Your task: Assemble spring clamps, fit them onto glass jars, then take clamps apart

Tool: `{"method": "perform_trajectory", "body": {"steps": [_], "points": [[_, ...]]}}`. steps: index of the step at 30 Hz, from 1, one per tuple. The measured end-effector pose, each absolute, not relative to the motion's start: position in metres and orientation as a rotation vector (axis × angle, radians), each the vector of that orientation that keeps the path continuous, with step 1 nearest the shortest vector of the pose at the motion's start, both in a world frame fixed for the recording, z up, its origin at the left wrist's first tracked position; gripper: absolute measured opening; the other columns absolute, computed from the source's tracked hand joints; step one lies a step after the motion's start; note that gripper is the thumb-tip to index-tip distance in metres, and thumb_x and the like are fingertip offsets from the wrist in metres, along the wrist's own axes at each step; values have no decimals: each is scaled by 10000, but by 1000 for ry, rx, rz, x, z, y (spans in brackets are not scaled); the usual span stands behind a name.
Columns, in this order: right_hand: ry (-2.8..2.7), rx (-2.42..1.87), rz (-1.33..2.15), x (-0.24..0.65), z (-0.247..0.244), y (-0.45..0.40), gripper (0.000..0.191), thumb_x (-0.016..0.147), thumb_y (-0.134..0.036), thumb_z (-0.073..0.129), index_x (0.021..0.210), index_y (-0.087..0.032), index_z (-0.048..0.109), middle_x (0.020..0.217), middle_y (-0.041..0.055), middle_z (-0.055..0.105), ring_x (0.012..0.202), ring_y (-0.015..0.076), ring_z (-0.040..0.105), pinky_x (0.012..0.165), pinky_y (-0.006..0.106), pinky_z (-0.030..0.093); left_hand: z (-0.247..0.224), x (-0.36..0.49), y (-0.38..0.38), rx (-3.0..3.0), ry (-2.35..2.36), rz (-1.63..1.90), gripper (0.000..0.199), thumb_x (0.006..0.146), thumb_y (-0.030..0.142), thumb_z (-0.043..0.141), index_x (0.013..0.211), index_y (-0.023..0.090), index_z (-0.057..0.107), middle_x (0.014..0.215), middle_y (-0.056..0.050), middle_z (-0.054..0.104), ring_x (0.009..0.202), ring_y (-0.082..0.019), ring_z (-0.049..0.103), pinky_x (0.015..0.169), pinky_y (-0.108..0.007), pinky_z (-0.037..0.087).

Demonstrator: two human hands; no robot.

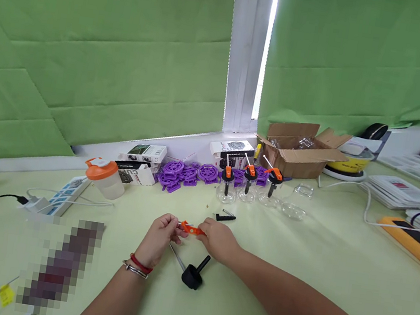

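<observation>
My left hand [161,235] and my right hand [221,239] meet over the table, both closed on an orange plastic piece [194,230] like the orange tops on the bottles. My left fingers pinch its left end, where a thin pale rod shows; my right fingers hold its right end. Just below lies a black round cap [192,278] with a black stem and a thin grey tube, touched by neither hand. Beyond my right hand are a slim black part [226,217] and a small metal spring [229,212].
Three glass bottles [227,196] with black caps and orange tops stand ahead. Purple plastic wheel-shaped parts [171,171], printed boxes [230,149] and an open cardboard box [300,158] line the wall. An orange-lidded cup [106,179] and a power strip [70,194] are left.
</observation>
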State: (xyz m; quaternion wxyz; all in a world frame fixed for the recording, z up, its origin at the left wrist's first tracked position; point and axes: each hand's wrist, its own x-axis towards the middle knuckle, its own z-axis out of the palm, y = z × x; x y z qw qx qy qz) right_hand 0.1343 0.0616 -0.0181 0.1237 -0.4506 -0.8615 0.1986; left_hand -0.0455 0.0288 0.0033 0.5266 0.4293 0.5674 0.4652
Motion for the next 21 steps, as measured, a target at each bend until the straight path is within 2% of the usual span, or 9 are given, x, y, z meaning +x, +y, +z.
{"method": "perform_trajectory", "body": {"steps": [5, 8, 12, 15, 21], "points": [[-2356, -1378, 593, 149, -17, 60, 194, 876, -266, 442, 857, -151, 597, 883, 71, 590, 769, 163, 555, 626, 254, 333, -6, -69, 44, 1063, 1566, 1224, 327, 687, 483, 533, 708, 162, 478, 800, -91, 654, 674, -177, 635, 545, -266, 451], [-2293, -1362, 670, 158, -16, 57, 164, 860, -267, 463, 816, -157, 576, 839, 60, 590, 757, 160, 539, 612, 247, 320, -16, -73, 59, 1301, 1959, 1189, 296, 747, 445, 436, 718, 161, 515, 693, -65, 630, 638, -168, 601, 548, -266, 430], [-2334, -1326, 718, 161, -17, 55, 157, 833, -280, 502, 761, -160, 573, 777, 50, 583, 711, 153, 516, 589, 242, 298, -26, -57, 71, 1539, 2089, 1027, 177, 708, 349, 527, 646, 190, 572, 682, -39, 623, 696, -181, 567, 633, -283, 394], [-2375, -1323, 711, 160, -20, 57, 155, 814, -286, 522, 741, -159, 573, 756, 49, 578, 686, 149, 503, 577, 243, 286, -27, -39, 72, 1716, 2151, 845, 188, 687, 321, 555, 557, 186, 541, 733, -58, 618, 726, -201, 560, 634, -294, 359], [-2357, -1328, 744, 161, -24, 59, 118, 796, -264, 534, 746, -165, 574, 749, 41, 581, 670, 139, 498, 557, 236, 273, -20, -21, 70, 1936, 2158, 555, 177, 713, 331, 528, 612, 188, 549, 738, -72, 612, 706, -209, 559, 599, -286, 339]]}}
